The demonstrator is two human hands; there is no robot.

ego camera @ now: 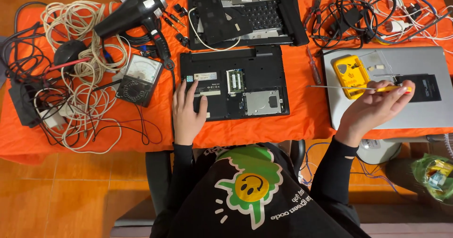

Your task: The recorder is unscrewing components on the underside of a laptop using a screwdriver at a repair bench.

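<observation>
1. A person in a black printed shirt sits at a table draped in an orange cloth [302,120], both forearms stretched over the work.
2. The left hand [187,109] lies flat and unclenched, grasping nothing, on the underside of an opened black laptop [233,82], its fingers spread over the near-left corner beside a white label.
3. That laptop rests bottom-up in the middle of the cloth, covers off, with a green memory module [235,80] and a silver hard drive [263,102] exposed in their bays.
4. The right hand [373,109] is raised, fingers curled around the yellow handle of a slim screwdriver [351,88]; its thin shaft points left, hanging level above the cloth and the edge of a closed silver laptop [387,96].
5. On the silver laptop lie a yellow case [350,75], just under the shaft, and a black rectangular part [423,88] near the fingertips.
6. Behind the open machine sits a second, stripped black laptop [245,14] with its keyboard showing.
7. To the left, well apart from the hands, are an analog multimeter [139,80], a black hair dryer [134,11] and tangled pale cables [85,73].
8. More black and white cables [377,11] crowd the far-right corner.
</observation>
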